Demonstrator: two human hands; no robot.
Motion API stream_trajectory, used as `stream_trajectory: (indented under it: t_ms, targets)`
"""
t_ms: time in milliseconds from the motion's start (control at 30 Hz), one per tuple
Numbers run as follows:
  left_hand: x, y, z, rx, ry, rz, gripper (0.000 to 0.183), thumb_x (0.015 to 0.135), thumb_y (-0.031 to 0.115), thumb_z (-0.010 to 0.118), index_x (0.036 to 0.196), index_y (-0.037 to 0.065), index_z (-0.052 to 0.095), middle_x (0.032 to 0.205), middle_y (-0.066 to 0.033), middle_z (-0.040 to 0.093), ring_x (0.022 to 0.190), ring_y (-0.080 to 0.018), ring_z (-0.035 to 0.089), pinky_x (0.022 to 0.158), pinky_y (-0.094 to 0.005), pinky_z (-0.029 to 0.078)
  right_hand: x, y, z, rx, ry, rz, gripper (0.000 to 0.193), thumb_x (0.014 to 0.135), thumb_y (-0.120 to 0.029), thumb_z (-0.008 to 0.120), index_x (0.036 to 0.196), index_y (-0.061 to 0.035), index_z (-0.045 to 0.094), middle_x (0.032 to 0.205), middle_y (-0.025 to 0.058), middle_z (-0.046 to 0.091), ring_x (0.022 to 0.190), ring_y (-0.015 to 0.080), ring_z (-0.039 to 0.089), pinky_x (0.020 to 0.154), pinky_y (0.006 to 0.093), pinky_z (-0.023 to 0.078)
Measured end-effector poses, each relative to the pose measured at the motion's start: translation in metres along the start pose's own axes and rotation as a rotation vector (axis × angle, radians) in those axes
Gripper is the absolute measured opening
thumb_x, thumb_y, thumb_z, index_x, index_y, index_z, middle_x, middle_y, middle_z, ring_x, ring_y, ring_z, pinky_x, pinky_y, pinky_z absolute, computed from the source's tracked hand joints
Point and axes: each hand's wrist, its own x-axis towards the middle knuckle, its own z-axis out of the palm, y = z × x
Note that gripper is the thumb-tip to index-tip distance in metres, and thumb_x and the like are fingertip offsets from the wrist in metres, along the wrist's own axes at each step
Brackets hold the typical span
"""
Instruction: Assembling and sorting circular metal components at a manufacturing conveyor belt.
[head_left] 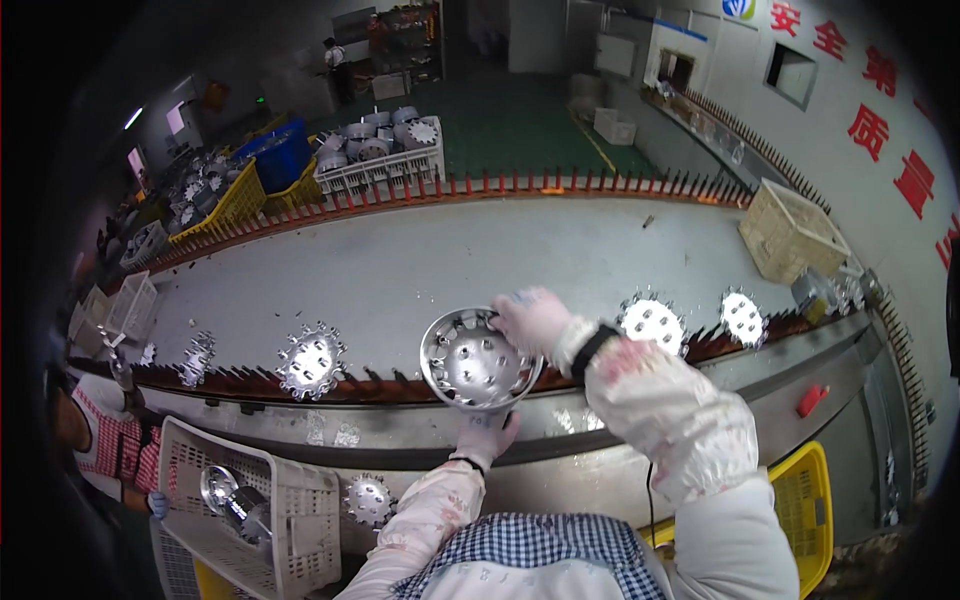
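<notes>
Your right hand (530, 318): gripping the upper-right rim of the silver metal bowl (472, 368) | your left hand (487, 437): gripping its lower edge | bowl: held over the near edge of the grey table (400, 260), between shiny toothed discs (311, 361)

Worktop (560, 240): spikes (408, 188) along far and near edges. Bowl (472, 366) over near edge, middle; discs (310, 361) spaced along that edge, left and right of it. Box (785, 235) at right end. Behind far edge, left: crate (385, 178) heaped with drums (373, 150). Before near edge, left: basket (310, 525), parts (243, 507) inside.
</notes>
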Motion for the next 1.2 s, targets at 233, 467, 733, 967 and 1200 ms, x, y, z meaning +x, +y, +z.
stream_trajectory:
  t_ms: [233,467,733,967,1200]
  targets:
    - [-0.001,0.045,0.009,-0.162,-0.077,-0.034,0.028,0.093,0.039,0.055,0.093,0.013,0.066,0.094,-0.0083,0.069,0.092,-0.0289,0.067,0.087,-0.0516,0.048,0.007,-0.031,-0.004,-0.206,0.014,-0.212,0.023,0.094,-0.025,0.057,0.097,-0.0046,0.066,0.075,0.0182,0.069,0.078,0.0385,0.07,0.071,0.0468,0.056]
    - [-0.014,-0.007,0.003,-0.191,-0.117,-0.033,0.03,0.095,0.037,0.054,0.102,0.011,0.065,0.099,-0.0117,0.066,0.088,-0.0328,0.067,0.076,-0.0461,0.053,0.074,-0.071,0.003,0.132,-0.135,0.099,0.031,0.098,-0.032,0.055,0.116,-0.0115,0.068,0.101,0.0195,0.071,0.101,0.0376,0.067,0.09,0.0467,0.051]
    - [-0.039,0.02,-0.195,0.041,0.314,0.229,0.028,0.078,0.026,0.076,0.098,0.008,0.068,0.096,-0.0138,0.067,0.089,-0.0343,0.066,0.077,-0.0489,0.053,-0.059,-0.078,-0.002,0.904,0.42,-0.082,0.042,0.1,-0.016,0.054,0.139,0.0006,0.05,0.127,0.0218,0.065,0.117,0.0322,0.065,0.099,0.0373,0.05]
    - [0.041,-0.06,-0.246,0.175,0.287,-0.157,0.062,0.081,0.066,0.066,0.058,0.009,0.064,0.053,-0.014,0.057,0.053,-0.0343,0.061,0.053,-0.0446,0.049,-0.216,-0.026,-0.008,0.828,0.387,0.205,0.033,0.1,-0.004,0.052,0.131,0.0052,0.056,0.116,0.0202,0.07,0.108,0.0255,0.07,0.094,0.0329,0.054]
    - [0.013,-0.084,-0.265,0.211,0.576,0.069,0.053,0.085,0.058,0.065,0.072,0.009,0.076,0.07,-0.0128,0.07,0.068,-0.031,0.069,0.072,-0.0413,0.055,-0.311,0.024,0.0,0.992,0.534,0.512,0.04,0.107,-0.017,0.043,0.142,0.0025,0.048,0.13,0.0209,0.062,0.116,0.0275,0.064,0.1,0.0373,0.051]
